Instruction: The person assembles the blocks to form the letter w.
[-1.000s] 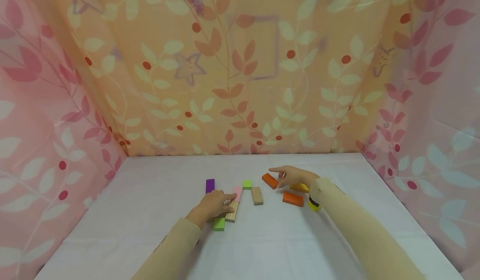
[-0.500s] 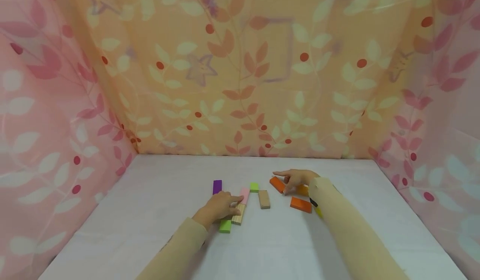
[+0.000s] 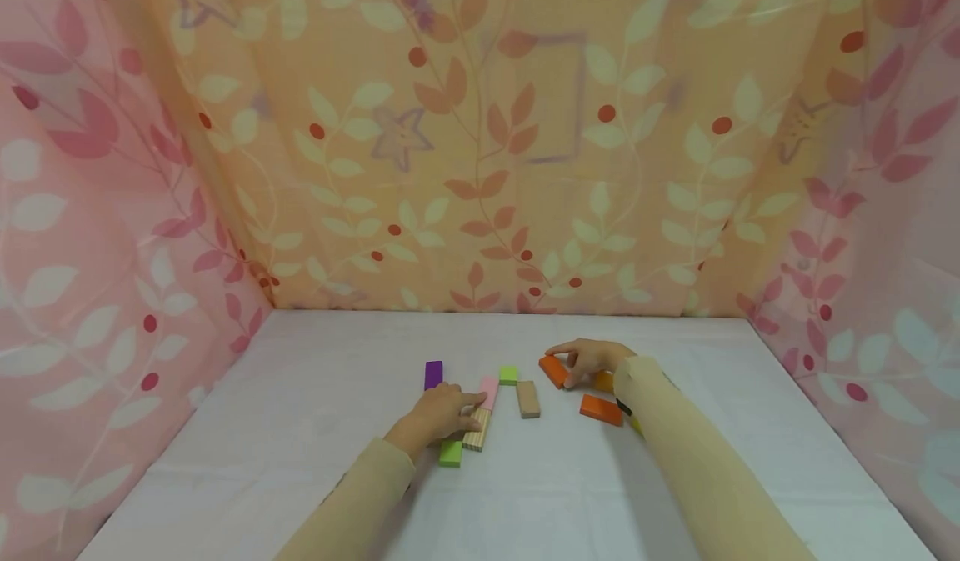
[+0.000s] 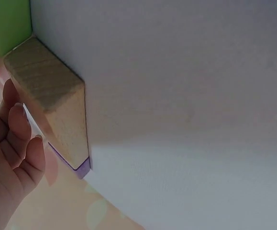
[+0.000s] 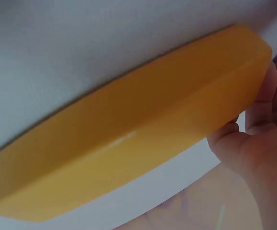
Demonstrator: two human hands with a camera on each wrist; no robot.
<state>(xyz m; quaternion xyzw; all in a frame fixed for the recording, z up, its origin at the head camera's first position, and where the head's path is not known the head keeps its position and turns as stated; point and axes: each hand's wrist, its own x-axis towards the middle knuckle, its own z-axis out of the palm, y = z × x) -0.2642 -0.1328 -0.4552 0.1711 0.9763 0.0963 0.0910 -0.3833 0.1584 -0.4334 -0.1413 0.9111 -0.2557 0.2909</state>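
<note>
In the head view my left hand rests over the left group of blocks. Its index fingertip touches the pink block, and its thumb lies on the striped wooden block. Loosely bent fingers show beside a plain wooden block in the left wrist view. My right hand has index finger and thumb at opposite ends of an orange block, pinching it on the table. Under that hand lies a yellow-orange block, partly hidden in the head view.
A purple block and a green block flank the left hand. Between the hands lie a small green block and a wooden block. Another orange block and a yellow block sit near the right wrist.
The right index finger, stretched out past the orange block earlier, has bent down onto its far end. The left hand stays on its blocks. The head view has shifted slightly.
</note>
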